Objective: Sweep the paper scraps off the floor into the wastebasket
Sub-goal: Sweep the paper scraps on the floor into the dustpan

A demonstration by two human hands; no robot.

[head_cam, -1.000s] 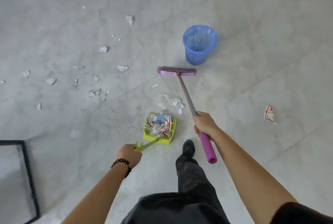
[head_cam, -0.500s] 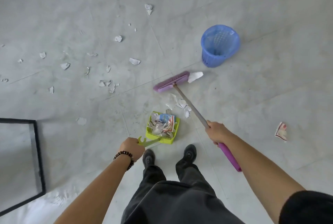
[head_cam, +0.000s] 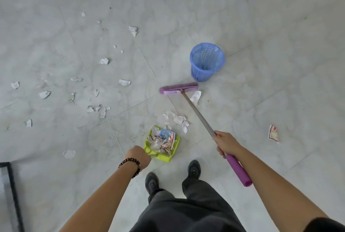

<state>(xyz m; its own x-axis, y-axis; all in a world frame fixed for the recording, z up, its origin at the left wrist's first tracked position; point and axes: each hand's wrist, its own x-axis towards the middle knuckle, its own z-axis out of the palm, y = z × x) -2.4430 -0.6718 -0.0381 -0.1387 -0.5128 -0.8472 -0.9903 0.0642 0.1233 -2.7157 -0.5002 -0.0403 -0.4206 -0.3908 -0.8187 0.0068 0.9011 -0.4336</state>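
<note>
Paper scraps (head_cam: 164, 139) already fill the green dustpan (head_cam: 166, 158), whose handle the left hand (head_cam: 139, 154) grips in a closed fist just ahead of the person's shoes (head_cam: 194, 169). The right hand (head_cam: 226, 143) is wrapped round the shaft of the purple broom (head_cam: 179, 87), where the metal meets the purple grip. The brush head rests on the floor near the blue wastebasket (head_cam: 202, 74), with one white scrap (head_cam: 196, 97) just beside it.

A small cluster (head_cam: 177, 119) lies between brush and pan mouth, not yet in. Farther out, many torn pieces (head_cam: 44, 94) are strewn over the tiles to the left, and a red-printed piece (head_cam: 273, 133) lies well apart on the right.

What shows of the wastebasket's inside looks empty — so I judge the job under halfway: one panful gathered, nothing tipped, most of the floor left to sweep.
</note>
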